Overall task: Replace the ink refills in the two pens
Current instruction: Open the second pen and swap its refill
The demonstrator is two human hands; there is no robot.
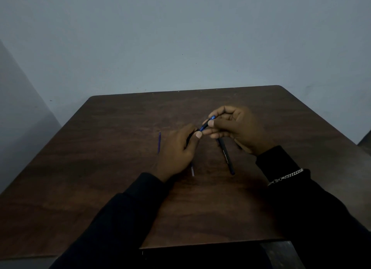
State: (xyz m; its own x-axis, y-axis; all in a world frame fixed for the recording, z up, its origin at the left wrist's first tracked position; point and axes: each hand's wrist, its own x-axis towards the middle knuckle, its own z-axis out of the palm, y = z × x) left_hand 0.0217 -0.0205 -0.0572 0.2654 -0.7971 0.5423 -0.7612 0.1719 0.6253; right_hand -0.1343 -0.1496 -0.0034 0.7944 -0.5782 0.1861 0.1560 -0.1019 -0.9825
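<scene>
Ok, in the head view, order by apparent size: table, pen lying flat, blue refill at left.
1. table
2. pen lying flat, far end under the right hand
3. blue refill, shorter and thinner

Nothing can be read for certain. The only print is a short pale line of lettering along the barrel of the dark pen [226,156], which lies right of the middle of the wooden table [120,168]. It is too small and dim to make out. The blue pen [205,125] is largely covered by the left hand [176,148] and right hand [239,128].
</scene>
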